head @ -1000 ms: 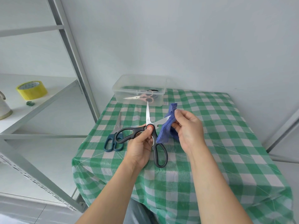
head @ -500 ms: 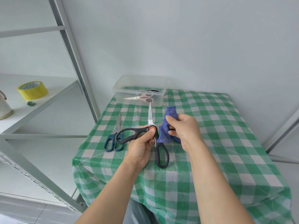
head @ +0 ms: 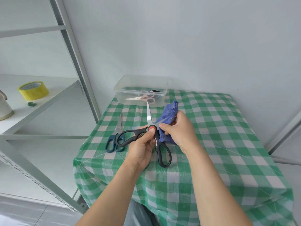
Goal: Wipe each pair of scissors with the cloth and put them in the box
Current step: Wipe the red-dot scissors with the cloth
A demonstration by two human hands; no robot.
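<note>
My left hand (head: pixel 143 147) grips black-handled kitchen scissors (head: pixel 130 136) at their orange pivot, blades spread apart above the table. One serrated blade points up toward the box. My right hand (head: pixel 177 131) holds a blue cloth (head: pixel 168 115) folded around the other blade. A second pair of scissors with dark blue handles (head: pixel 114 142) lies on the tablecloth to the left. The clear plastic box (head: pixel 123 88) stands at the back of the table and holds orange-handled scissors (head: pixel 145 98) and something black behind them.
The table wears a green-and-white checked cloth (head: pixel 228 144). A grey metal shelf (head: pixel 48 103) on the left carries a yellow tape roll (head: pixel 33 90) and a pale jug (head: pixel 4 108). A white wall is close behind the box.
My right hand slid the cloth in toward the pivot, then back out along the blade. The left hand and scissors stayed almost still.
</note>
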